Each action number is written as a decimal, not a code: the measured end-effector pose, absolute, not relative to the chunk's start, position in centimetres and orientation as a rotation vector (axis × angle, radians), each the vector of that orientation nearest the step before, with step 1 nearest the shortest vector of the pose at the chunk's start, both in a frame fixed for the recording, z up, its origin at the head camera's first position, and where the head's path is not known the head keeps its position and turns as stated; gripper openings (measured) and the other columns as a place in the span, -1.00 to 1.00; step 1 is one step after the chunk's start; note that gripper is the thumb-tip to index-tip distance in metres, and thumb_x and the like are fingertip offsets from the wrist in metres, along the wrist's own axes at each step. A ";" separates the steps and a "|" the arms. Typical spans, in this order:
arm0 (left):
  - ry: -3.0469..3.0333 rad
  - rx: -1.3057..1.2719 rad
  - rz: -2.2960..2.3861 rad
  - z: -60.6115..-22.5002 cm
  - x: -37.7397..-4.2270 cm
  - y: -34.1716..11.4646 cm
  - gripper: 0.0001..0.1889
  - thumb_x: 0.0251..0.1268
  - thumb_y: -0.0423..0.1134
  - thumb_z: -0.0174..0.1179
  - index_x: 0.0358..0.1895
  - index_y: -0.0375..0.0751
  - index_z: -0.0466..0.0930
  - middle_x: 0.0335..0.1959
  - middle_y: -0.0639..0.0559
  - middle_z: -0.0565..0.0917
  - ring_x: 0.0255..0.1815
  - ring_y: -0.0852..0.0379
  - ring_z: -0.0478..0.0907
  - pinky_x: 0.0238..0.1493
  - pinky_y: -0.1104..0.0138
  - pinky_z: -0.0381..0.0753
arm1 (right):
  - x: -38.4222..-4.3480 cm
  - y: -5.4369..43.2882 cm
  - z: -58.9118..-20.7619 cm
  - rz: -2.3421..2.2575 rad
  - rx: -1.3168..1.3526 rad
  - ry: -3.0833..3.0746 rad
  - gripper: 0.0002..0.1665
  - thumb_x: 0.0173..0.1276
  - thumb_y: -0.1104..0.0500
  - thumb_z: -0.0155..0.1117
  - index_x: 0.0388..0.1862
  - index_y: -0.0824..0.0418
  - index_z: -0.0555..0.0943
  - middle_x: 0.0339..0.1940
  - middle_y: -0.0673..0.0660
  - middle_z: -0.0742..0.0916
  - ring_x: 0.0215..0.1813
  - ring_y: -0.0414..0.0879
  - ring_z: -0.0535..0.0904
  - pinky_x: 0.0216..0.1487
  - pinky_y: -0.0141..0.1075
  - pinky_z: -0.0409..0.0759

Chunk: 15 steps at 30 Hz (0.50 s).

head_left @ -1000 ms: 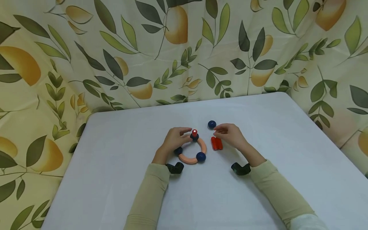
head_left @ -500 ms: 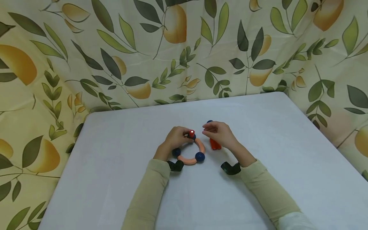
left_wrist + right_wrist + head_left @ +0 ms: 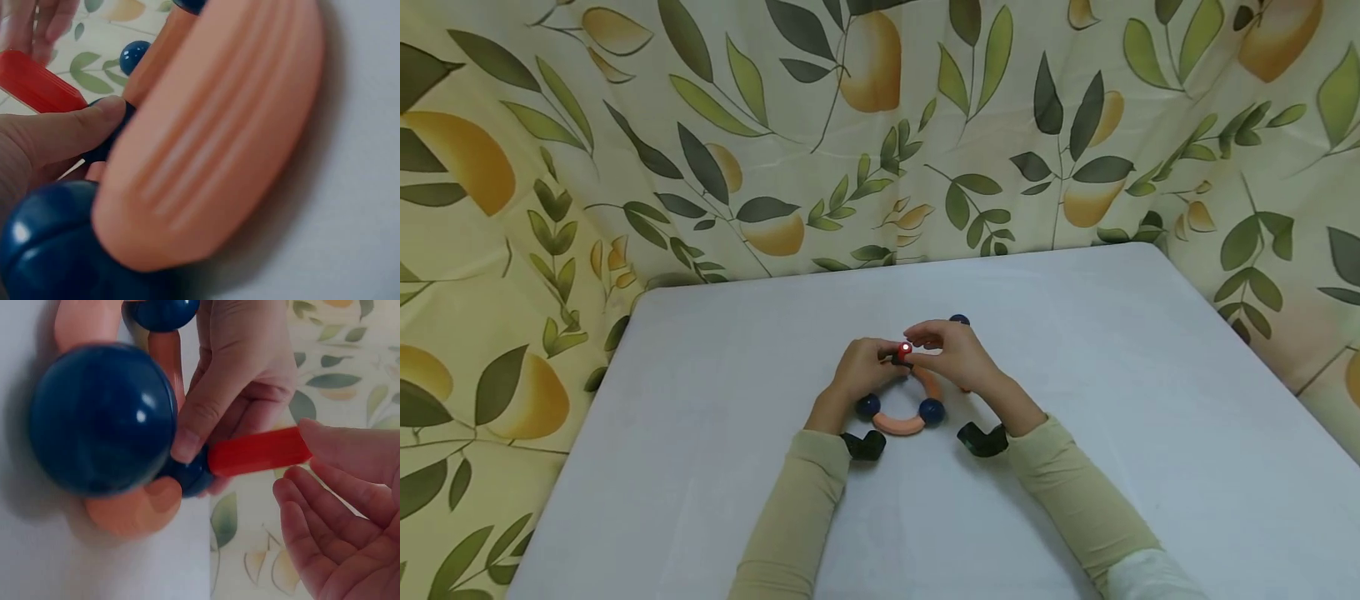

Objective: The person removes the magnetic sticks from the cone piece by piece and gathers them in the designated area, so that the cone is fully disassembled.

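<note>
My left hand (image 3: 863, 367): fingers and thumb closed on a navy ball (image 3: 192, 479) at the far side of the ring.
My right hand (image 3: 958, 356): thumb and fingertips at the free end of a red rod (image 3: 259, 452), other fingers loosely bent; whether it pinches, I cannot tell.
Ring (image 3: 898, 426): peach arcs and navy balls, lying on the white desk (image 3: 737, 400) between my forearms. The red rod projects from the ball I hold, pointing up.
Head view only: the bright spot on the rod's end; the ring's near side entire; a red sliver (image 3: 965, 390) beneath my right hand; a dark device (image 3: 865, 447) at each wrist, any marking too small to tell.
Left wrist view only: long grooves along the nearest peach arc (image 3: 219, 137); a seam round the nearest ball (image 3: 50, 231).
Right wrist view: my left thumb pressed on the held ball, and the rod's full length, its base meeting that ball.
Loose navy ball (image 3: 959, 319): beyond my right hand, partly hidden.
</note>
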<state>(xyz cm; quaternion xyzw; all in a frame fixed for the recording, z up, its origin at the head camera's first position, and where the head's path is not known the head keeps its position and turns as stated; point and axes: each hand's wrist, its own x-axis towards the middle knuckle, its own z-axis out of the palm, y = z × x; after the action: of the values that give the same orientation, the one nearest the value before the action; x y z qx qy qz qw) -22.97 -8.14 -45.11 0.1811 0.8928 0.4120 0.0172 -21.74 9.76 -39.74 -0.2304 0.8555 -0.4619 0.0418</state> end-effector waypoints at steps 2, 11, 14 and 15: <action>2.785 0.562 1.302 -45.3 -22.9 -8.1 -0.68 0.01 -0.22 0.39 -0.10 -0.18 0.68 -0.22 0.06 0.69 -0.17 0.21 0.56 -0.15 0.39 0.49 | -21.8 9.5 -39.9 -1.416 -0.723 2.627 -0.62 0.13 0.29 0.37 -0.06 0.41 0.59 -0.15 0.20 0.68 -0.08 0.05 0.57 -0.03 -0.15 0.53; 2.816 0.596 1.316 -45.8 -23.0 -8.1 -0.71 0.02 -0.22 0.38 -0.13 -0.17 0.69 -0.28 0.07 0.69 -0.35 0.26 0.51 -0.32 0.45 0.45 | -22.1 8.9 -40.6 -1.466 -0.737 2.647 -0.73 0.16 0.35 0.32 -0.14 0.40 0.63 -0.19 0.18 0.69 -0.08 0.04 0.58 -0.04 -0.17 0.54; 2.820 0.598 1.311 -45.8 -23.0 -8.1 -0.69 0.02 -0.22 0.38 -0.11 -0.17 0.69 -0.30 0.07 0.69 -0.45 0.28 0.42 -0.42 0.47 0.37 | -22.0 8.8 -40.8 -1.466 -0.740 2.678 -0.73 0.16 0.36 0.31 -0.12 0.40 0.62 -0.19 0.19 0.68 -0.08 0.04 0.59 -0.06 -0.17 0.55; 2.821 0.595 1.308 -45.7 -23.0 -8.2 -0.69 0.02 -0.21 0.38 -0.11 -0.16 0.69 -0.31 0.08 0.69 -0.48 0.29 0.38 -0.46 0.47 0.34 | -22.0 8.8 -40.7 -1.462 -0.740 2.687 -0.72 0.17 0.36 0.31 -0.12 0.41 0.62 -0.18 0.20 0.68 -0.08 0.05 0.59 -0.06 -0.16 0.55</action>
<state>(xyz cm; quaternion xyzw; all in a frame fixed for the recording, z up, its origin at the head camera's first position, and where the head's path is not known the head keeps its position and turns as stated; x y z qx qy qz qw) -23.04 -8.16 -45.74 0.1878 0.8911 0.4130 -0.0122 -22.00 8.77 -40.73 -0.2351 0.8538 -0.4645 -0.0030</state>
